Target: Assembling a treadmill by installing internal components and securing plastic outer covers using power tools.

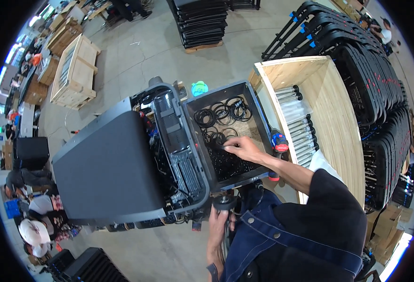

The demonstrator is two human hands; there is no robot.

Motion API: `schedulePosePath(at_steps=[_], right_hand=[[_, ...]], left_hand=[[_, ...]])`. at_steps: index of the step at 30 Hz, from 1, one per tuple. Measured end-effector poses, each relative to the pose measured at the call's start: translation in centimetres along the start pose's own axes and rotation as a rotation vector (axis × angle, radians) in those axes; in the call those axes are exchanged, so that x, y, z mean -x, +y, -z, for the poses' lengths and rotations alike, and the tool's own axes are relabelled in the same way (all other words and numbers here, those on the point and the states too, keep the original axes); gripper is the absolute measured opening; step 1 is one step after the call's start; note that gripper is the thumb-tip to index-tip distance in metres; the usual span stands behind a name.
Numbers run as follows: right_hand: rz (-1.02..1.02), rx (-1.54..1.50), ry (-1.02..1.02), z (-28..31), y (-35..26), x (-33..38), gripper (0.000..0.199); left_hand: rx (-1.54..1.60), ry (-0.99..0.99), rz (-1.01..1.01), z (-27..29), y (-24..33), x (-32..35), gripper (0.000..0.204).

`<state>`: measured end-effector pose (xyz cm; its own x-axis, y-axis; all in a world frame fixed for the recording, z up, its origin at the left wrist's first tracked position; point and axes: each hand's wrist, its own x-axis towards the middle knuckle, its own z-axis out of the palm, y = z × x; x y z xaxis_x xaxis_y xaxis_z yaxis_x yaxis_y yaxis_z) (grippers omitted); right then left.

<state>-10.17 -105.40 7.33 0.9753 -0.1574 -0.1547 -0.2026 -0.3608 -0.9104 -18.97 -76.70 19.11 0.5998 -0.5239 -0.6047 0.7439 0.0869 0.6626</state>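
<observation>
Your right hand (243, 148) is in the gray bin (258, 117), over small black parts (228, 169); can't tell if it's gripping any. Your left hand (216, 228) is wrapped around a round-topped black part (224, 202), just below the bin.

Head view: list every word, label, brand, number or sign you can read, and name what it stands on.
None reads clearly.
Red-and-blue handheld power tool: pale marking, too small to read.
Stacked black curved frames: small red marks; cannot tell whether they are lettering.
</observation>
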Motion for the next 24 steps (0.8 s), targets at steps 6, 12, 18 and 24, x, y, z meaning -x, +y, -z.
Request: schedulePosePath(at_steps=[6, 12, 18, 24], right_hand=[[-0.160, -0.512, -0.276, 2.8, -11.6, 11.8, 0.030], [-0.181, -0.517, -0.335, 1.4, -13.2, 17.1, 0.028], [0.215, 0.083, -0.185, -2.7, -17.3, 21.4, 0.020], [0.096, -0.008, -0.154, -3.6, -15.7, 20.9, 0.029]], left_hand=[[-0.171, -0.141, -0.080, 0.1, -1.4, -0.2, 0.062], [-0.211, -0.151, -0.065, 0.5, -3.1, 2.3, 0.074], [-0.097, -0.150, -0.187, 2.0, -4.7, 4.4, 0.070], [-0.127, -0.046, -0.307, 1.5, -2.2, 5.4, 0.076]])
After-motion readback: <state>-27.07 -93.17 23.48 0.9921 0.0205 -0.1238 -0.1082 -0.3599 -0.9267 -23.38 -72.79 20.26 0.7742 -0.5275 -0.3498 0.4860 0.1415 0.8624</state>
